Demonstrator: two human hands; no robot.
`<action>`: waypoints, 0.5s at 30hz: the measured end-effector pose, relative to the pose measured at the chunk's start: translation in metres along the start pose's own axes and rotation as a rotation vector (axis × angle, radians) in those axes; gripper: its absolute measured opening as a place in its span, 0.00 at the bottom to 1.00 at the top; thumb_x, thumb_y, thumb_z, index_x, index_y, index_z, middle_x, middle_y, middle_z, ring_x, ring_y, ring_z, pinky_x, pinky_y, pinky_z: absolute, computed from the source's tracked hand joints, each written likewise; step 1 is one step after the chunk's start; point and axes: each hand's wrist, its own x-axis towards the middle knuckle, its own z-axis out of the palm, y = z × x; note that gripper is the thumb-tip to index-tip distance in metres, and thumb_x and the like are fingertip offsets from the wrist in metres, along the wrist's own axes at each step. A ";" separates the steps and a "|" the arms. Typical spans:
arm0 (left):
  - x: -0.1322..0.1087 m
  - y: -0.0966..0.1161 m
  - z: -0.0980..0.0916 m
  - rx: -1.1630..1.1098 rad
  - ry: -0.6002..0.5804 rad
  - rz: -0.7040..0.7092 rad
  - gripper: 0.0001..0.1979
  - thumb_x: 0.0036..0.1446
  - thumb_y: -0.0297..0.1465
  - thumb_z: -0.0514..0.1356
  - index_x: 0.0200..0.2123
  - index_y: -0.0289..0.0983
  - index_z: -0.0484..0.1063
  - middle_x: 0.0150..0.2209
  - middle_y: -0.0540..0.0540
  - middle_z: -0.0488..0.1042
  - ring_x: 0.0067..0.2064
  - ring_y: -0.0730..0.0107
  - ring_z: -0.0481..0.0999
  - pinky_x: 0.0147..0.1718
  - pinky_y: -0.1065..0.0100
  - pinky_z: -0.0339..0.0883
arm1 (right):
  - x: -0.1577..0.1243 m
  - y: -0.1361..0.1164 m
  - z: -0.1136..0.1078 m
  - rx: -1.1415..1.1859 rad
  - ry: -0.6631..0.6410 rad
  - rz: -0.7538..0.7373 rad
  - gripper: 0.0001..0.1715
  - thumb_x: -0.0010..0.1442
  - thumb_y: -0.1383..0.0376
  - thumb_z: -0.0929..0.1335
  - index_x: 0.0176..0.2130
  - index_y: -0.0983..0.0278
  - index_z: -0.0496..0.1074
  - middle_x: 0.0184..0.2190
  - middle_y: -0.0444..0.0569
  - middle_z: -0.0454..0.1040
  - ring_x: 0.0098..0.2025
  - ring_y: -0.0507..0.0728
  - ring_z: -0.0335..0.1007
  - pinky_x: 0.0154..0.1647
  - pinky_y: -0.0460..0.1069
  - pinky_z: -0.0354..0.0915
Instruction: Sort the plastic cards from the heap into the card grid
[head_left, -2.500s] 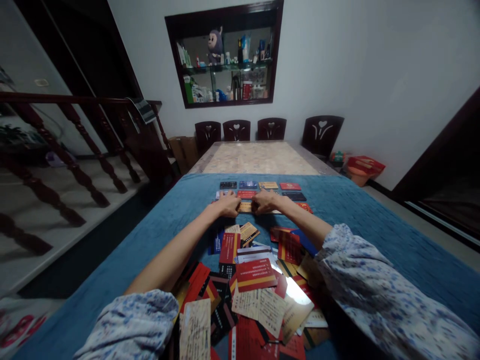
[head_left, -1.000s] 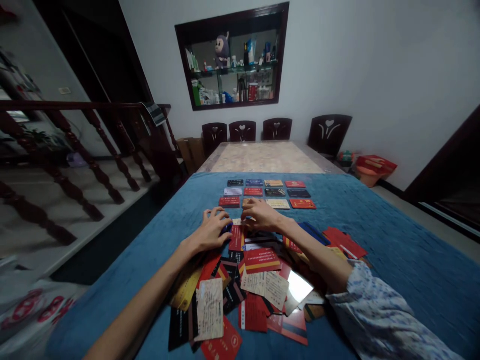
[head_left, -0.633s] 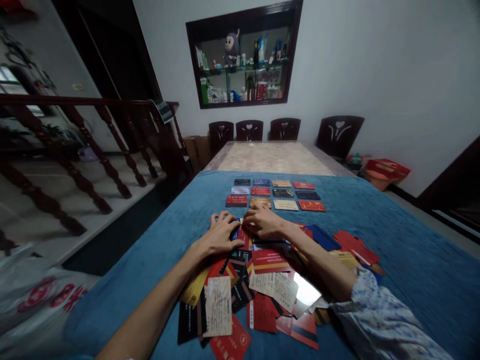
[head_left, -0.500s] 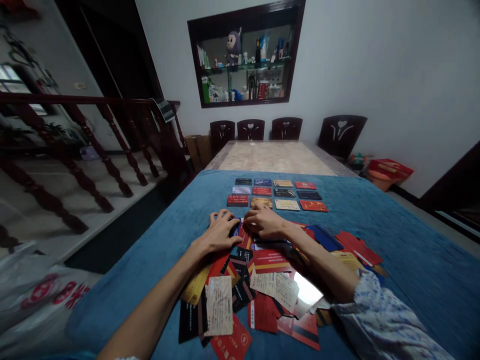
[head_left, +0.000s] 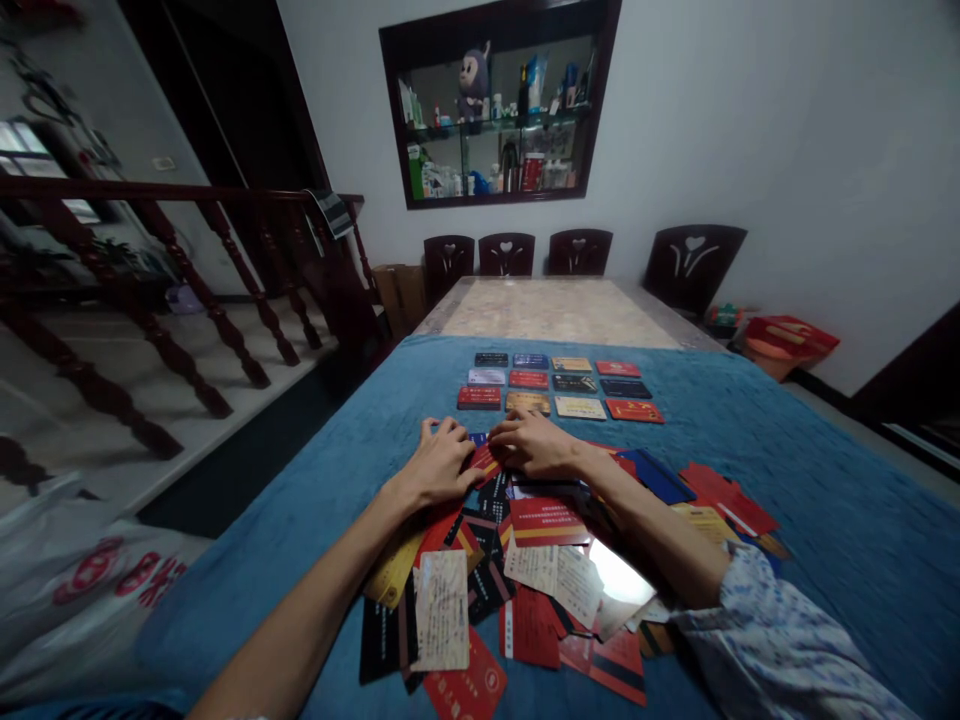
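A red card (head_left: pixel 484 461) lies between my two hands, over a blue card (head_left: pixel 478 438) whose edge shows behind it. My left hand (head_left: pixel 436 466) is curled around the left side of these cards, its thumb along the near edge. From the right, my right hand (head_left: pixel 534 444) reaches in with bent fingers closed at the red card's far right edge; its fingertips are partly hidden. Under and in front of both hands spreads a loose heap of cards, among them a red card with white print (head_left: pixel 550 522), a cream card (head_left: pixel 442 610) and a yellow card (head_left: pixel 395 572).
Beyond my hands, cards stand in neat rows of small stacks, including a cream stack (head_left: pixel 580 408) and a black stack (head_left: pixel 574 384). A blue cloth (head_left: pixel 360 430) covers the near table. Chairs (head_left: pixel 506 255) line the far end. A white plastic bag (head_left: pixel 82 590) sits at left.
The red card has shifted up from the heap to lie over the blue card between my hands, uncovering a black card below. The view has tilted slightly.
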 end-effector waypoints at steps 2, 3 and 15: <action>-0.001 0.003 -0.002 0.013 -0.032 0.002 0.18 0.60 0.45 0.60 0.38 0.35 0.76 0.42 0.40 0.73 0.50 0.52 0.66 0.52 0.45 0.54 | 0.000 0.001 0.001 -0.003 -0.008 0.004 0.21 0.55 0.67 0.69 0.49 0.60 0.76 0.53 0.51 0.75 0.49 0.63 0.61 0.50 0.60 0.55; -0.002 0.005 -0.003 0.021 -0.044 0.002 0.20 0.59 0.47 0.61 0.38 0.35 0.76 0.42 0.40 0.73 0.49 0.52 0.66 0.52 0.45 0.54 | 0.000 0.001 0.001 -0.005 -0.013 0.007 0.21 0.55 0.67 0.69 0.49 0.60 0.76 0.53 0.51 0.75 0.49 0.63 0.62 0.50 0.60 0.55; -0.005 0.016 -0.013 0.054 -0.082 0.019 0.12 0.60 0.37 0.59 0.33 0.35 0.77 0.38 0.41 0.73 0.46 0.54 0.68 0.48 0.52 0.57 | 0.000 0.006 0.001 0.039 0.018 -0.055 0.15 0.54 0.67 0.69 0.42 0.60 0.79 0.47 0.51 0.78 0.47 0.61 0.65 0.51 0.58 0.57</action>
